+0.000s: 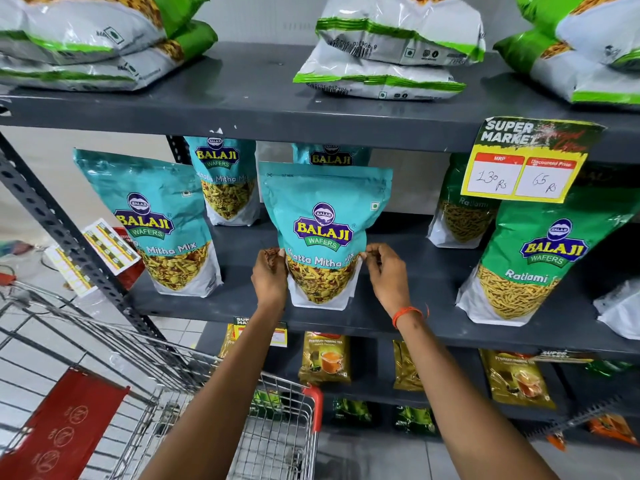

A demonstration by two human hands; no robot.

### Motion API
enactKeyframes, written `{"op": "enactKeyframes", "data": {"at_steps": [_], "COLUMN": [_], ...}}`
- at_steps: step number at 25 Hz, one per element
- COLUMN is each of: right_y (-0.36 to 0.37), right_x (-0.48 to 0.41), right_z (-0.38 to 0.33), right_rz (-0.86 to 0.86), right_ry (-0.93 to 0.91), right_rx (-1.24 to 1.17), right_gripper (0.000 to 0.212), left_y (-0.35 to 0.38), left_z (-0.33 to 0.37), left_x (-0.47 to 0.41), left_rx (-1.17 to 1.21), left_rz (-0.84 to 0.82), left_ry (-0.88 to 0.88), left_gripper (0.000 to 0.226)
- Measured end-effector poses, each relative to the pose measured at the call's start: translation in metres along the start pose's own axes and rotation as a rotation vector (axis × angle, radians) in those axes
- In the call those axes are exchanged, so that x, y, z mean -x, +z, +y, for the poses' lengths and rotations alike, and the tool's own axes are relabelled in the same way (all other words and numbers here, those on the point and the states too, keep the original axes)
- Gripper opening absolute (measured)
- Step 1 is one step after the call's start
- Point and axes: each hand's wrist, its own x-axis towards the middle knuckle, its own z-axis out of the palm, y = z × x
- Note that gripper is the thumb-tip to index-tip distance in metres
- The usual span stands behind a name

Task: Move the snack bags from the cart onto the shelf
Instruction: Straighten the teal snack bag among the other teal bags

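The left hand [269, 276] and right hand [387, 273] pinch the sides of an upright teal snack bag [323, 230] standing on the middle shelf [398, 317]. Behind it, a fourth teal bag [330, 155] is mostly hidden. Below the wrists, the cart [277, 427] is cut off.

Bright, even illumination from overhead, without hard shadows. Soft shading only beneath the upper shelf board [311, 129], at 12 o'clock, darkening the rear of the middle shelf. Glare streaks on the glossy white-and-green bags [398, 39] at 12 o'clock and on the price tag [526, 161] at 2 o'clock. Sharp focus at centre: print on the teal snack bag [322, 233] fully legible. Strong wide-angle distortion toward the edges: slotted upright [69, 237] at 9 o'clock bowed and slanted. Slight softness and smear at 7 o'clock on the cart [166, 375], and at 4 o'clock on the lowest packets.
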Motion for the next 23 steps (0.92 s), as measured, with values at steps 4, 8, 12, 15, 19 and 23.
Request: {"op": "enactKeyframes", "data": {"at_steps": [4,8,12,15,19,23], "right_y": [0.017,0.033,0.032,0.037,0.091,0.180], "right_x": [0.025,0.035,0.037,0.069,0.099,0.077], "right_z": [0.015,0.032,0.029,0.008,-0.046,-0.111], "right_rz": [-0.345,-0.404,-0.328,0.055,0.183,-0.277], "right_ry": [0.264,0.242,0.211,-0.031,-0.452,-0.101], "right_rx": [-0.316,-0.162,-0.117,0.001,-0.126,-0.300], "right_gripper": [0.074,0.100,0.102,0.099,0.063,0.075], "left_y": [-0.018,-0.018,-0.014,-0.021,-0.076,-0.158], "left_z": [-0.025,-0.045,-0.037,-0.020,-0.012,-0.039], "left_x": [0.009,0.015,0.019,0.032,0.039,-0.009], "left_rx": [0.160,0.116,0.099,0.023,-0.075,-0.152], "left_rz": [-0.468,-0.565,-0.528,-0.427,0.091,0.259], "left_ry": [-0.046,-0.042,-0.024,0.125,0.404,0.183], "left_gripper": [0.053,0.076,0.062,0.077,0.082,0.102]}}
